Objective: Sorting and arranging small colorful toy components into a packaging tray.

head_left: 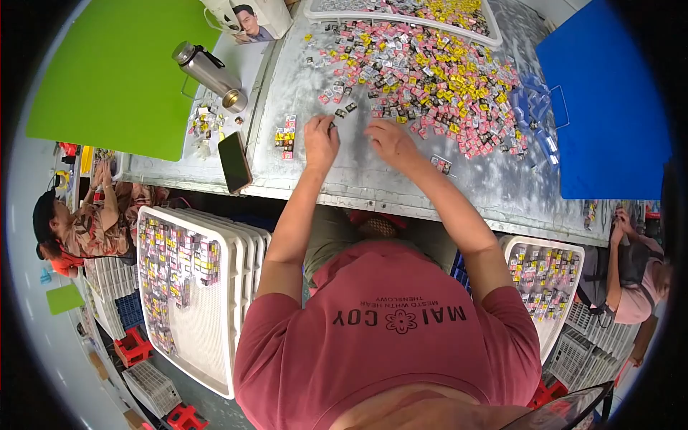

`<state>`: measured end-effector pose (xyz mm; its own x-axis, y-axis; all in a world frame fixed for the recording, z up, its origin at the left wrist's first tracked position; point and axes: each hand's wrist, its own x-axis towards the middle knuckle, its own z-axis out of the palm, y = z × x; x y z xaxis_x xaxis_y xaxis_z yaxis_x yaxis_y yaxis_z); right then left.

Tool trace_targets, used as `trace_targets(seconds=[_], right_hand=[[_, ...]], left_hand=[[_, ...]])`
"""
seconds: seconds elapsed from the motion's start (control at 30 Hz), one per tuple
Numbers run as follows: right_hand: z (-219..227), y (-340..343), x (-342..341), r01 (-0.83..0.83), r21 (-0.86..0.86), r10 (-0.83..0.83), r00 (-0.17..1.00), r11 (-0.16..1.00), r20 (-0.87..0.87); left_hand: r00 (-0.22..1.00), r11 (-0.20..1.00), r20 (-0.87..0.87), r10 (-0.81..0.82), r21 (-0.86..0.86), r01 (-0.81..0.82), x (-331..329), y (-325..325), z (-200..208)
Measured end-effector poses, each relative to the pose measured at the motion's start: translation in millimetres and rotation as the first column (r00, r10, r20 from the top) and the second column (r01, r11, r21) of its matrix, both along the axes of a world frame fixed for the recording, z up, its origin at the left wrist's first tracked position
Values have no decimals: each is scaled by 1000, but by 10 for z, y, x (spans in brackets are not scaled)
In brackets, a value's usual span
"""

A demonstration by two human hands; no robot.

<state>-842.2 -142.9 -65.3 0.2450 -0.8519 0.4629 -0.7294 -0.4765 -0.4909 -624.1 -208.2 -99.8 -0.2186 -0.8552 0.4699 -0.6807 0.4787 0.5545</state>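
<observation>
My left hand [322, 145] is closed over the metal table, with a small dark piece partly visible at its fingertips. Just beyond it lie two small black-and-white packets [345, 110]. To its left stands a short column of pink, yellow and black packets [285, 137]. My right hand [393, 145] hovers low at the near left edge of a wide heap of small packets [444, 79], its fingers bent and apart, with nothing visible in them. Close to my right wrist is a small group of packets [441, 165].
A white tray [494, 29] of packets sits at the back. A phone [233, 162], a steel flask [209, 75] and a green board [115, 79] are left; a blue board [602, 107] is right. Packet-filled trays [228, 322] flank me below the table. Other people sit at both sides.
</observation>
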Motion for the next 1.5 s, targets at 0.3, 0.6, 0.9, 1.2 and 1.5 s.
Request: trace_targets(seconds=[0.3, 0.6, 0.9, 1.2, 1.5], right_hand=[[-85, -181, 331, -91, 68, 81, 987, 994, 140], [-33, -254, 337, -223, 354, 89, 930, 908, 357], [-56, -766, 398, -50, -98, 56, 997, 994, 60], [18, -850, 604, -7, 2, 7, 976, 1000, -218], [-190, -1298, 740, -49, 34, 56, 958, 998, -280]], left_hand=[[974, 983, -183, -135, 101, 155, 8, 398, 128], [971, 982, -185, -149, 91, 168, 44, 412, 106], [979, 989, -142, -144, 16, 148, -25, 389, 75], [993, 996, -115, 1, 89, 10, 223, 591, 37], [986, 997, -165, 15, 72, -3, 115, 529, 34]])
